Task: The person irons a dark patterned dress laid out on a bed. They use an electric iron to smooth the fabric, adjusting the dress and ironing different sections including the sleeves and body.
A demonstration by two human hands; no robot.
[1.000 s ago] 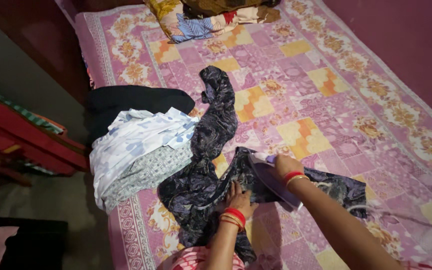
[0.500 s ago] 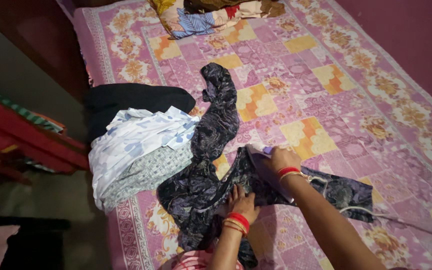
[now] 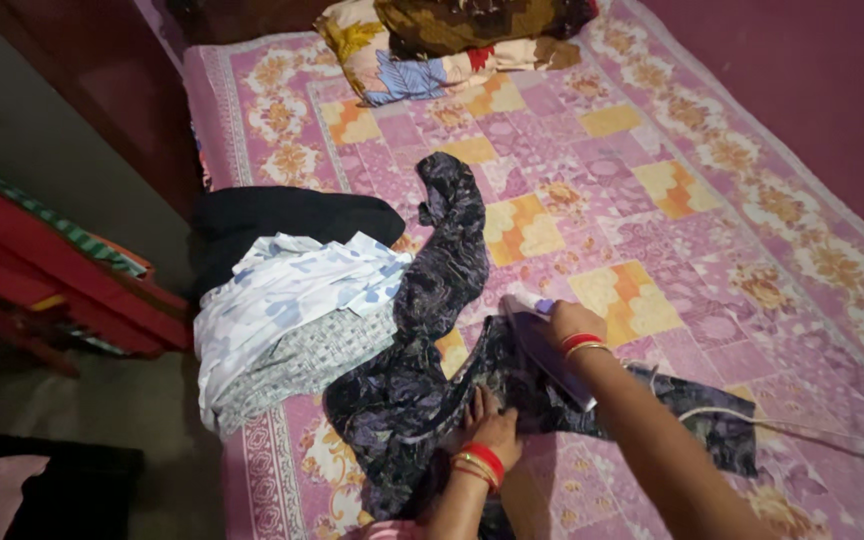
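- Now the right hand grips an iron resting on the dark garment.
- Left hand lies open, fingers spread, pressing that garment flat just beside the iron.
- Garment sprawls across the bed, beside a pile of clothes.
- Iron's cord trails right.
- Pillows sit at the far end.

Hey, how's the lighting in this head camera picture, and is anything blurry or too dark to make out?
Head view: dim and purple-tinted; the bedsheet pattern reads clearly, the dark garment loses its folds in shadow, the floor at left is nearly black; the right hand on the iron and the left hand look slightly soft.
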